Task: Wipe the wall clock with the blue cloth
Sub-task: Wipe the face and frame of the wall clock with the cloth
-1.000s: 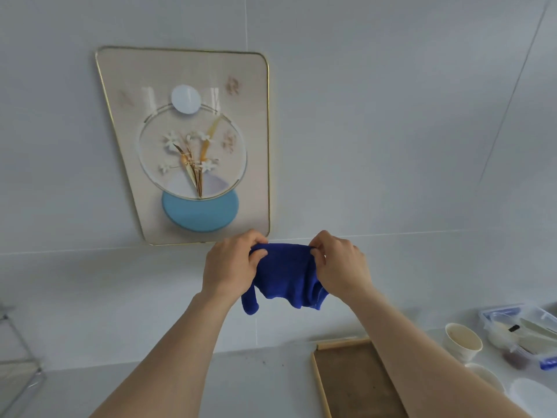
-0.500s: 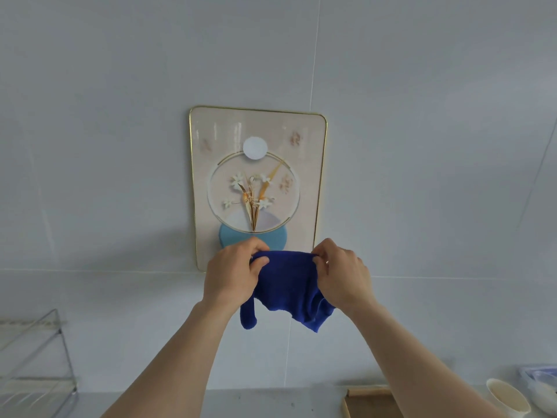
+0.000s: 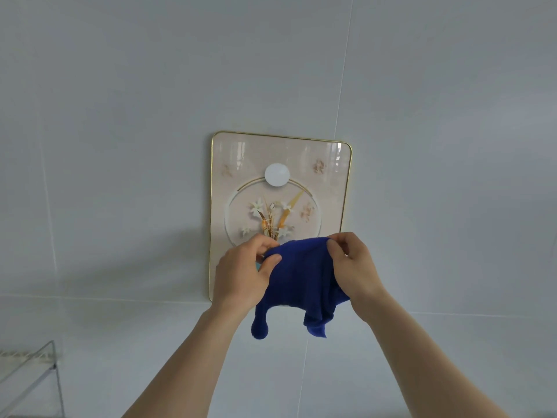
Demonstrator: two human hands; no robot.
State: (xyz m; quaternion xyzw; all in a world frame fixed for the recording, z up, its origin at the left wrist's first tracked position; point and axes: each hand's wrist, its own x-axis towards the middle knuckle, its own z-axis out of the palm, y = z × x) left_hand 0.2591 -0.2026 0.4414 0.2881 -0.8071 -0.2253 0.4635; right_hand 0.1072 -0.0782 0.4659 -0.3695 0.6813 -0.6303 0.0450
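Observation:
The wall clock (image 3: 280, 182) is a beige rectangular panel with a gold rim, a round dial and flower-shaped hands, hanging on the pale wall. In front of its lower part I hold the blue cloth (image 3: 301, 279) bunched between both hands. My left hand (image 3: 242, 274) pinches the cloth's left top edge, and my right hand (image 3: 354, 267) pinches its right top edge. Two corners of the cloth dangle below. The cloth and my hands hide the clock's bottom section.
A wire rack (image 3: 28, 375) stands at the lower left against the wall. The wall (image 3: 437, 146) is made of large pale panels with thin seams.
My view has tilted upward, so the clock sits lower in frame and the counter items have dropped out. Both hands with the cloth have risen in front of the clock's lower part.

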